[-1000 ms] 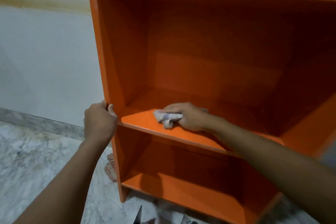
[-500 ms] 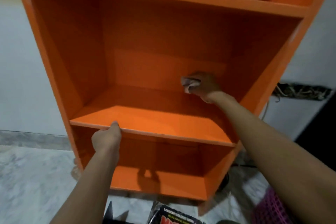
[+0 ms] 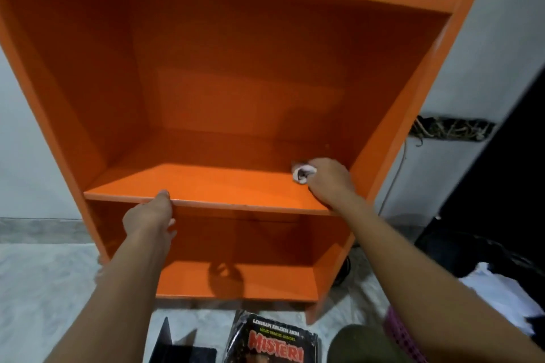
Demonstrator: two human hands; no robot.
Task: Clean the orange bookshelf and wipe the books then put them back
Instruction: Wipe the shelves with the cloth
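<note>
The orange bookshelf (image 3: pixel 224 74) stands in front of me with bare compartments. My right hand (image 3: pixel 328 183) presses a crumpled white cloth (image 3: pixel 302 172) onto the middle shelf board near its right wall. My left hand (image 3: pixel 152 216) grips the front edge of that same board, left of centre. On the floor below lies a black book (image 3: pixel 274 339) with red "MISTERI" lettering on its cover.
A black bookend-like object (image 3: pixel 177 348) sits on the marble floor at the bottom left. To the right are a pink basket (image 3: pixel 401 333), white and dark cloth (image 3: pixel 501 289), and a wall cavity with wires (image 3: pixel 451 128). A cable hangs down the white wall.
My right hand has carried the cloth from the back panel down to the shelf board by the right wall. The view has shifted; my left hand stays on the front edge.
</note>
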